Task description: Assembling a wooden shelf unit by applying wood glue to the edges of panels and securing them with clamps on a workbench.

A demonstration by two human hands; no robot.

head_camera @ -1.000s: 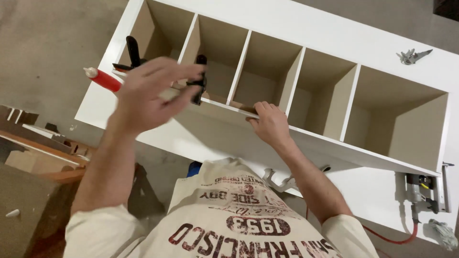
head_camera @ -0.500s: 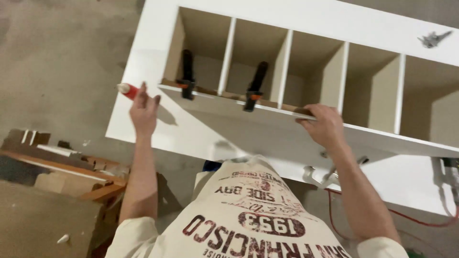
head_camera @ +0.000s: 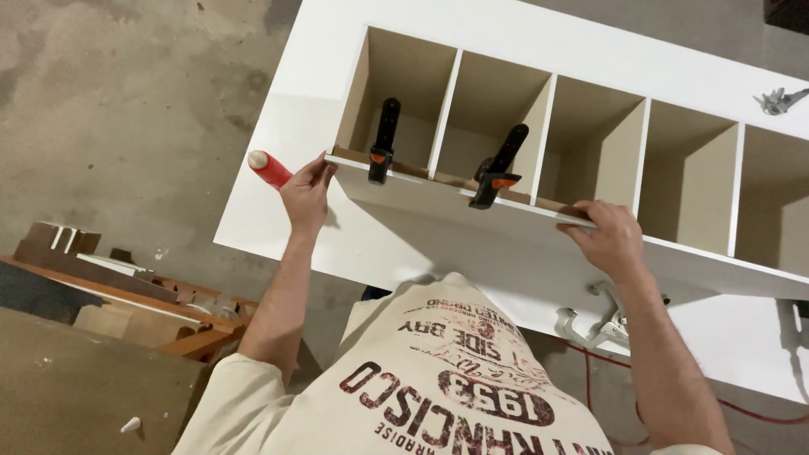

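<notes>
Risk: thin wood edge strip [head_camera: 472,187] under two black-orange spring clamps [head_camera: 499,166] cd slip along white compartmented cabinet's [head_camera: 539,42] front edge w/ left hand [head_camera: 305,192] gripping red-capped tube [head_camera: 270,168] at left corner, right hand [head_camera: 608,236] pinching strip's far end.

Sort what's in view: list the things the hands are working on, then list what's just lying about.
In use: left hand with red-capped tube; right hand on the shelf unit's front edge; two black clamps.

Lying about: wood offcuts, metal hardware, spare clamps.
</notes>
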